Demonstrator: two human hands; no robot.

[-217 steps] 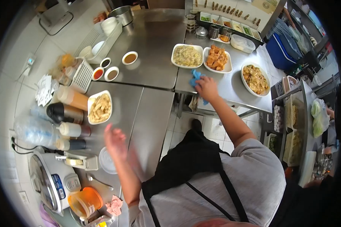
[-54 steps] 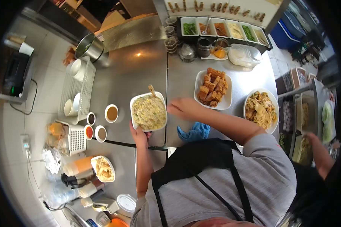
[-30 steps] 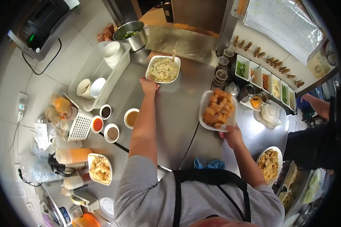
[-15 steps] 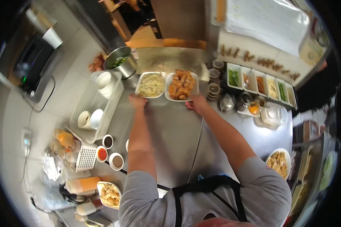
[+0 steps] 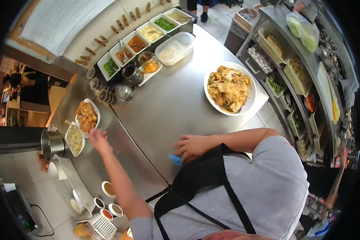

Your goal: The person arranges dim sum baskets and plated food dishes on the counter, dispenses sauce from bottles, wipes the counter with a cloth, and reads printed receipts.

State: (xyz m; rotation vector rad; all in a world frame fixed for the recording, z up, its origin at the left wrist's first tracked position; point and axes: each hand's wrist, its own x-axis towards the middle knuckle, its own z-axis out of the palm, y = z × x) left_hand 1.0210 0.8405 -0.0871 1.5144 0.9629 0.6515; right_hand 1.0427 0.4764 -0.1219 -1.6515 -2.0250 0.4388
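Observation:
My left hand (image 5: 99,140) reaches out with its fingers apart and holds nothing. It is beside a white dish of browned, cut-up fried pieces (image 5: 87,117) and a white dish of pale chopped food (image 5: 74,139). Close to my apron, my right hand (image 5: 194,147) bends its fingers over a blue cloth (image 5: 175,159) on the steel counter; part of the cloth is hidden beneath the hand. Farther right, a round white plate of stir-fried wide noodles (image 5: 230,90) stands near the counter's edge.
White containers of garnishes (image 5: 136,43) line the back, with spice jars (image 5: 148,62) and a lidded plastic tub (image 5: 175,49) before them. Small sauce cups (image 5: 108,189) and a white plastic basket (image 5: 72,182) are at lower left. Shelves of food trays (image 5: 296,76) stand right.
The view has swung right. My left hand has come off the dish of pale food, and my right hand has left the fried dish and come back to the blue cloth near my body.

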